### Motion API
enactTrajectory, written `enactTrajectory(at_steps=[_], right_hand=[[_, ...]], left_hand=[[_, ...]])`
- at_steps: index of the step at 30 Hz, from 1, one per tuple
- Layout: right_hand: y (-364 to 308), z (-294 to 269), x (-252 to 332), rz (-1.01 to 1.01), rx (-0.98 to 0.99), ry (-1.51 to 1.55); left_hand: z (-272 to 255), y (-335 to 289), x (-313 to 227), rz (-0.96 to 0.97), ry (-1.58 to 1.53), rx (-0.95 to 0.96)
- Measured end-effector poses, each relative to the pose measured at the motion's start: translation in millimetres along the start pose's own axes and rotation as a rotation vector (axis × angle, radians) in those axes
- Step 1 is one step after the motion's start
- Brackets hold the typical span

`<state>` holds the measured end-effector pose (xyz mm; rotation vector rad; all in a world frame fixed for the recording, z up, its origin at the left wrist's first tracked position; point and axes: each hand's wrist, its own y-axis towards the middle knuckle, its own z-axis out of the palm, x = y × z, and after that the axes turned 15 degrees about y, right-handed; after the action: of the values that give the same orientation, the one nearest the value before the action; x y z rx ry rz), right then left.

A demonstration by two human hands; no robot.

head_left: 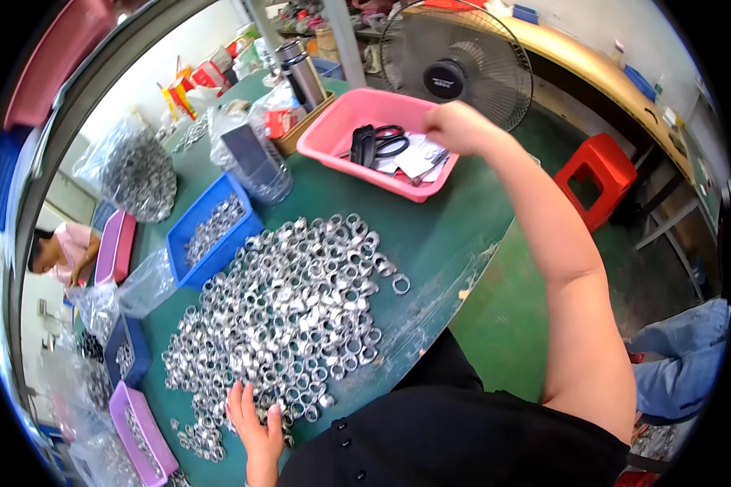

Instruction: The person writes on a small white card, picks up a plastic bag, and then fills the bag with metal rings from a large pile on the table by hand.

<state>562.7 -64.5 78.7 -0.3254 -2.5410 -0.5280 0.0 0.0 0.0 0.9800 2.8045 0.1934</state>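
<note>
Standing at left, a lavender plastic bin (156,432) and a blue plastic bin (227,246) hold small metal pieces; next, the left hand (257,430), fingers spread open, is at the near edge of heaped silvery metal rings (288,304); rightward, a pink plastic basket (365,174) holds black-handled scissors (391,146), the right hand (463,130) curled by its rim, whether gripping anything I cannot tell

left hand (257,433): spread beside metal rings (288,304) | right hand (460,130): at pink basin (365,105), grip unclear

silver metal rings (284,300) | loose spread heap | pink basin (359,172) | upright, beyond the rings
</note>
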Motion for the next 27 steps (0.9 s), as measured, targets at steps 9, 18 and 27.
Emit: enactTrajectory(at_steps=[9, 18, 27], right_hand=[[51.7, 56.9, -9.0, -0.03, 0.525, 0.054], [46.2, 66.5, 0.4, -0.066, 0.732, -0.348], [46.2, 5.1, -22.5, -0.106, 0.659, 0.318]], left_hand=[[8.2, 52.4, -28.7, 0.068, 0.029, 0.088], [6.3, 76.6, -40.8, 0.122, 0.145, 0.091], [4.3, 84.4, -47.6, 0.15, 0.087, 0.09]])
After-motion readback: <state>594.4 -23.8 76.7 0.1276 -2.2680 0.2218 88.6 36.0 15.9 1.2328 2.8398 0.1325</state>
